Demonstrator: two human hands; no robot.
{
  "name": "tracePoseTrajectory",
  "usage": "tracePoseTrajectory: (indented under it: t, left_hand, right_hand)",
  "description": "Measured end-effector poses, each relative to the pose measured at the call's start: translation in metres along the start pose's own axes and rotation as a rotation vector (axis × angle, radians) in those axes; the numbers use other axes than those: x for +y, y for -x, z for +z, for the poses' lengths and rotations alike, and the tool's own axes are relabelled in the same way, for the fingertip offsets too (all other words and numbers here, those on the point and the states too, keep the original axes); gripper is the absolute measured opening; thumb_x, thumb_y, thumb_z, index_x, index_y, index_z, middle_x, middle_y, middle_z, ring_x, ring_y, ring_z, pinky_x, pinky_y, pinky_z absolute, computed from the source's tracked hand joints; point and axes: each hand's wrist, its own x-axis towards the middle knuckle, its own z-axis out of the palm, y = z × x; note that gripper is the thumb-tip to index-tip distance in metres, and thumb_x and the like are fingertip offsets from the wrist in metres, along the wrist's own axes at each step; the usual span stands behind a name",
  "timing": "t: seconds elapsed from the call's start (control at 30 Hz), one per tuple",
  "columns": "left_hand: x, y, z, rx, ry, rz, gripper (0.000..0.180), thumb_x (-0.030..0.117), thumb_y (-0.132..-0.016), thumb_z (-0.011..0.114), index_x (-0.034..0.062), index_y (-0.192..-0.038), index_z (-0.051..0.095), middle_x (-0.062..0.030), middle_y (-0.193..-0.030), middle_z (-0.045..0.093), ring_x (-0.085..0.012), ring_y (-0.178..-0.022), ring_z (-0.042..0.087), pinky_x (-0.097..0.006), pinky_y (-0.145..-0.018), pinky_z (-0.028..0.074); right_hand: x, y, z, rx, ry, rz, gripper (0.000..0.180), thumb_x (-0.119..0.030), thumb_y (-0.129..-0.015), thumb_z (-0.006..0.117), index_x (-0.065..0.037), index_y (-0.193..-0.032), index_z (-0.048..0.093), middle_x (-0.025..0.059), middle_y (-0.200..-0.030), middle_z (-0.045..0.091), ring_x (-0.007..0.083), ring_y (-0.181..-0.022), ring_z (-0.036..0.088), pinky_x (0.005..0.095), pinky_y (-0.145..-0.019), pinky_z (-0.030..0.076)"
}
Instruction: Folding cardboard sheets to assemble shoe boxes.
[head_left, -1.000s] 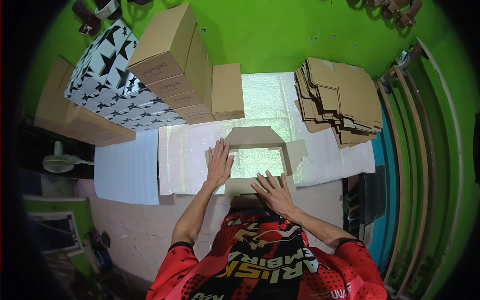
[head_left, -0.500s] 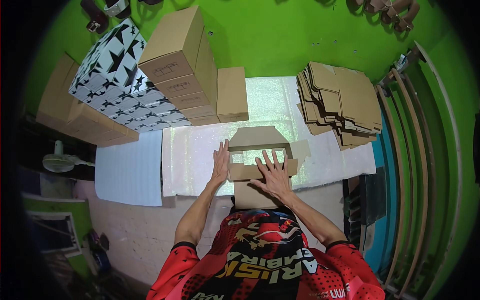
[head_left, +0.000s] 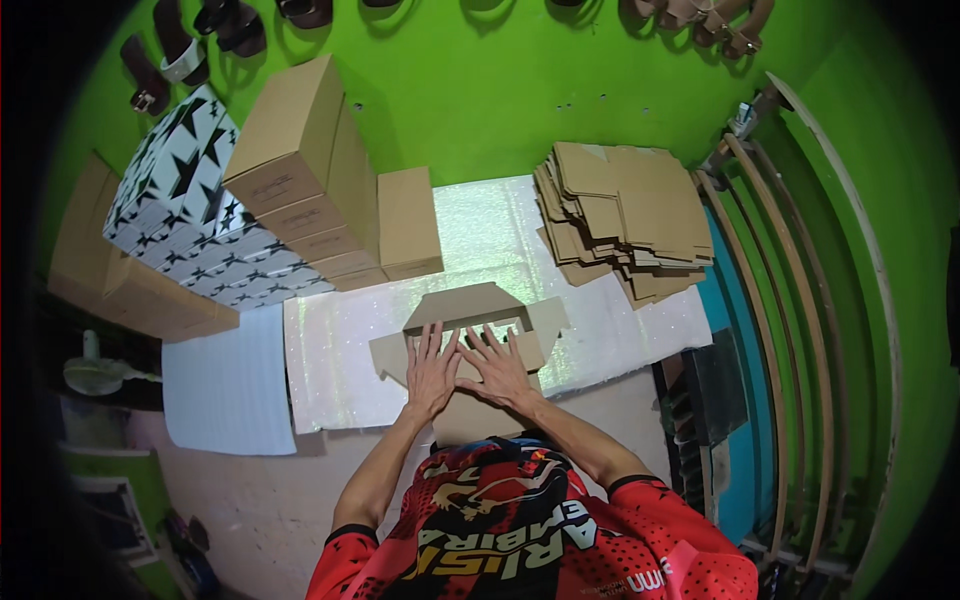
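A brown cardboard box blank (head_left: pixel 470 305), partly folded, lies on the shiny white sheet (head_left: pixel 330 360) in front of me. My left hand (head_left: pixel 432 368) presses flat on its near flap with fingers spread. Beside it, my right hand (head_left: pixel 498 365) also lies flat on the same flap, fingers spread. The two hands nearly touch. Side flaps of the blank stick out to the left and right of my hands.
A stack of flat cardboard blanks (head_left: pixel 625 215) lies at the back right. Brown closed boxes (head_left: pixel 300 170) and a single one (head_left: pixel 408 222) stand at the back left, beside star-patterned boxes (head_left: pixel 190 215). A wooden rack (head_left: pixel 800 300) runs along the right. A green wall is behind.
My hands moved from the sides of the box together onto its near flap. The flap has folded inward over the opening, and the box shape has flattened.
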Motion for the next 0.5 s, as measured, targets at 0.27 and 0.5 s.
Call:
tracePoseTrajectory:
  t: [0.27,0.5]
  left_hand:
    - [0.007,-0.003,-0.002,-0.040,-0.068,-0.007,0.069,0.054,-0.106,0.050,0.0214,-0.165,0.040,-0.0154,-0.175,0.025,-0.0339,-0.162,0.020,-0.060,-0.130,0.007]
    - [0.020,-0.006,0.010,-0.042,-0.034,0.079,0.068,0.055,-0.106,0.050,0.0229,-0.165,0.040,-0.0150,-0.174,0.027,-0.0345,-0.162,0.022,-0.062,-0.130,0.007]
  right_hand:
    - [0.022,0.051,-0.007,0.345,-0.243,0.285,0.080,-0.053,-0.102,0.059,0.001,-0.158,0.042,0.0227,-0.169,0.033,0.0390,-0.159,0.026,0.0648,-0.127,0.007]
    - [0.054,0.060,0.002,0.481,-0.911,0.797,0.096,-0.049,-0.103,0.062,0.005,-0.167,0.016,0.0314,-0.170,0.026,0.0422,-0.158,0.026,0.0465,-0.130,0.018]
